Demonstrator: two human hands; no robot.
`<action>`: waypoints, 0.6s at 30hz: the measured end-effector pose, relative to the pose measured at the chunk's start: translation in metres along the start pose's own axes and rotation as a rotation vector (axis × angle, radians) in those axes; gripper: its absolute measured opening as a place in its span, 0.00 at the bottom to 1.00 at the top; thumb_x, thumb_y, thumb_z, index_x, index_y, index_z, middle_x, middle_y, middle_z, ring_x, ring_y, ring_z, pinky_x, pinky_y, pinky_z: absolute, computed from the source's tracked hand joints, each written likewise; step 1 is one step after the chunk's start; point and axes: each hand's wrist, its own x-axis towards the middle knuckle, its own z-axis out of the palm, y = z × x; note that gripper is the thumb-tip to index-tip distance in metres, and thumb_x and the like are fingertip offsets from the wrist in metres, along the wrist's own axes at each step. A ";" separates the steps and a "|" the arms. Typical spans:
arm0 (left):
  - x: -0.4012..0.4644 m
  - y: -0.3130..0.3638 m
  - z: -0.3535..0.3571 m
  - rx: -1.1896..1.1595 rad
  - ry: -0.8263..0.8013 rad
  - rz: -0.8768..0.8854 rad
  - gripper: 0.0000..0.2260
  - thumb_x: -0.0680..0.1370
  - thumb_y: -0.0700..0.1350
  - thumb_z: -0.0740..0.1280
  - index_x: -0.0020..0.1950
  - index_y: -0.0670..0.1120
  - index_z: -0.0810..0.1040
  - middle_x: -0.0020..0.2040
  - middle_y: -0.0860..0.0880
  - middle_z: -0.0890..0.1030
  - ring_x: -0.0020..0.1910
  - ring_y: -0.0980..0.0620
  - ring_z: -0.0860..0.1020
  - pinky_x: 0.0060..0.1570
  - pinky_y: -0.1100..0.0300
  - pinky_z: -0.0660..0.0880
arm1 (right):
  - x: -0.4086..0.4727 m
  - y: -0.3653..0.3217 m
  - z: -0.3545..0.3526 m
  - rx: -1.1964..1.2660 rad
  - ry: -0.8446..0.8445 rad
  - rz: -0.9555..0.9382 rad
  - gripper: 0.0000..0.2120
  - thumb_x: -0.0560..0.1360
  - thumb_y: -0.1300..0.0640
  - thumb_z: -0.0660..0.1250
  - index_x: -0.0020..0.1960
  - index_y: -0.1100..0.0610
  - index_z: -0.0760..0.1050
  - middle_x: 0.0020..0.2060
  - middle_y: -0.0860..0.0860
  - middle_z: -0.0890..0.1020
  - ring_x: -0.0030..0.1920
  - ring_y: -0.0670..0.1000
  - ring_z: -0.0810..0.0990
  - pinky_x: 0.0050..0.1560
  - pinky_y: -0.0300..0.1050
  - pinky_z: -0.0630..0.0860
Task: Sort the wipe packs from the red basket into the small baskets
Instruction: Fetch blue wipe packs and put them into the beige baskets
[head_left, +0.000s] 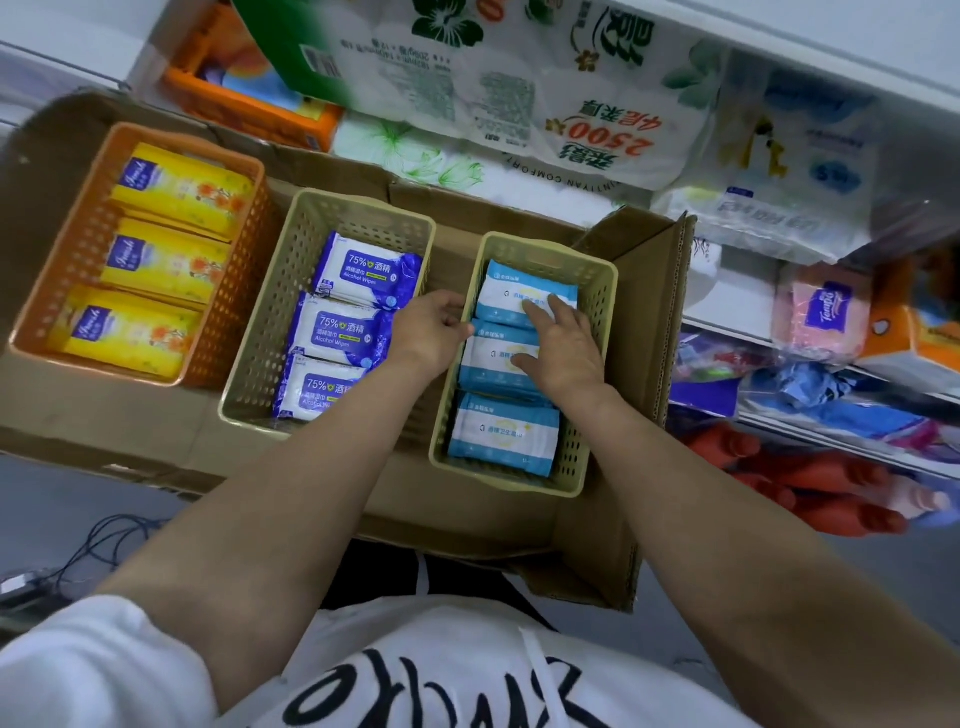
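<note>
We rest our right hand (563, 345), fingers flat and released, on the light-blue packs (524, 304) lying crosswise, while our left hand (428, 330) curls over the beige basket (597, 332) rim.

One head-worn wide-angle view looks steeply down and forward, close over a cardboard tray (363, 519) of baskets; shelves (779, 322) fill twelve to three o'clock.

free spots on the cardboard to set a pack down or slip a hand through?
Bare cardboard shows in front of the orange basket, and a strip lies between it and the middle beige basket. The near right corner, in front of the right beige basket, is bare too. Crowded: all three baskets hold rows of packs, and the left hand fills the gap between the beige baskets.
</note>
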 end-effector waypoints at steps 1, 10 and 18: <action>0.000 0.000 0.000 0.000 0.004 -0.001 0.18 0.77 0.43 0.71 0.67 0.47 0.76 0.53 0.48 0.80 0.55 0.51 0.77 0.52 0.59 0.73 | 0.001 0.001 0.000 0.008 0.003 -0.002 0.36 0.77 0.48 0.69 0.79 0.47 0.56 0.79 0.52 0.55 0.78 0.57 0.52 0.75 0.52 0.57; -0.018 0.010 -0.014 -0.028 0.019 -0.042 0.18 0.77 0.43 0.71 0.67 0.46 0.76 0.56 0.47 0.81 0.56 0.51 0.77 0.52 0.61 0.71 | 0.002 -0.007 -0.018 0.062 -0.039 0.023 0.33 0.77 0.46 0.69 0.78 0.51 0.62 0.77 0.54 0.61 0.76 0.57 0.59 0.74 0.52 0.59; -0.044 0.021 -0.136 0.185 0.117 0.171 0.18 0.74 0.46 0.74 0.64 0.47 0.79 0.60 0.45 0.82 0.60 0.47 0.78 0.60 0.57 0.73 | -0.009 -0.094 -0.118 0.089 0.096 -0.145 0.23 0.77 0.46 0.68 0.69 0.53 0.74 0.66 0.55 0.77 0.65 0.56 0.76 0.57 0.44 0.71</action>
